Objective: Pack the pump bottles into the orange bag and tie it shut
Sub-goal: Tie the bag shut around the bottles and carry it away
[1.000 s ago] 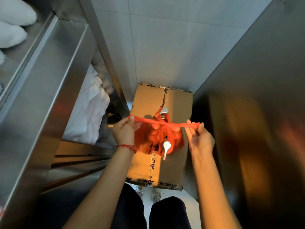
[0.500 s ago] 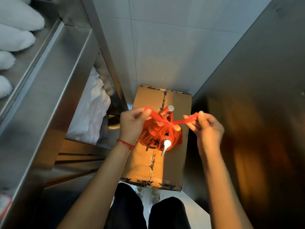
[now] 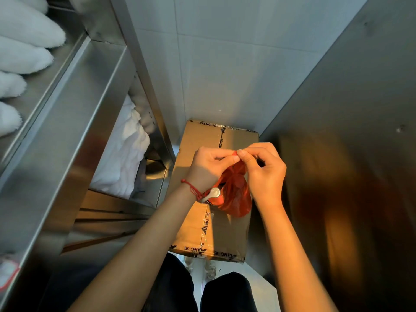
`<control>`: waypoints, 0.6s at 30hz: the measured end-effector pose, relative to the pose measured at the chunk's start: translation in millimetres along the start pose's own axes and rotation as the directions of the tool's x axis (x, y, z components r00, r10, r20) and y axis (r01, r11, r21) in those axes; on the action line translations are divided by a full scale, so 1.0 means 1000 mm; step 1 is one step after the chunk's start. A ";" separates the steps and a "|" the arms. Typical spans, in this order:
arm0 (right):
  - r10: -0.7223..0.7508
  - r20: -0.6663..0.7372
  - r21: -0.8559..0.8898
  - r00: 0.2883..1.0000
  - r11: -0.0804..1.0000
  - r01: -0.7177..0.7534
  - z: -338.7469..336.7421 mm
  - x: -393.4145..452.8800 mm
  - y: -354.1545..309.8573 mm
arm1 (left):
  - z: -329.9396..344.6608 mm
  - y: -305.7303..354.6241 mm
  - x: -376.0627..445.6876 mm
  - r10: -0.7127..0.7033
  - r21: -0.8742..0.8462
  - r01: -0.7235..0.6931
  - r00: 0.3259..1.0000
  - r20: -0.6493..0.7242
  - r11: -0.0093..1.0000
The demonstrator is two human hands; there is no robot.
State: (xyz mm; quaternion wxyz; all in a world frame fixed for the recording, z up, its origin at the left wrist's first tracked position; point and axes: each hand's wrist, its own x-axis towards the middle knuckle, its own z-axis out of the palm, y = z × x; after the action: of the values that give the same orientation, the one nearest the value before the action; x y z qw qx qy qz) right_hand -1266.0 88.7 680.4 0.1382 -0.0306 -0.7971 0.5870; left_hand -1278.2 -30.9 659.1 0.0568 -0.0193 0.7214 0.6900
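Note:
The orange bag rests on a taped cardboard box, bulging with pump bottles. One white pump head sticks out of its left side; the bottles themselves are hidden inside. My left hand and my right hand meet above the bag, fingertips pinched together on the bag's orange handle strips near the top. The strips are bunched between the fingers, so the knot itself is hidden.
A steel shelf unit stands at the left with rolled white towels on top and folded white linen lower down. A steel panel closes the right side. A tiled wall is behind the box.
Both hands moved inward from holding the handle strips stretched apart to meeting above the bag. The bag has tipped, and the white pump head now points left.

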 end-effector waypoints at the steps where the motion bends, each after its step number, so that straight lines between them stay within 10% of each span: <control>1: 0.003 0.000 0.009 1.000 1.000 -0.003 0.000 -0.001 -0.001 | 0.000 0.000 -0.001 -0.006 -0.003 0.006 1.000 0.012 1.000; 18: 0.216 0.268 0.258 0.939 0.923 -0.286 -0.021 -0.038 -0.006 | 0.011 0.049 -0.025 -0.095 -0.021 0.094 0.993 -0.065 0.995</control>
State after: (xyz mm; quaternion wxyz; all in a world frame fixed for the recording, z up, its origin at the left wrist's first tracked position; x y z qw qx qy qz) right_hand -1223.4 98.4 685.3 -0.0308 -0.0426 -0.7012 0.7110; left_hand -1257.6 -19.0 710.4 0.0651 -0.0767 0.7149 0.6920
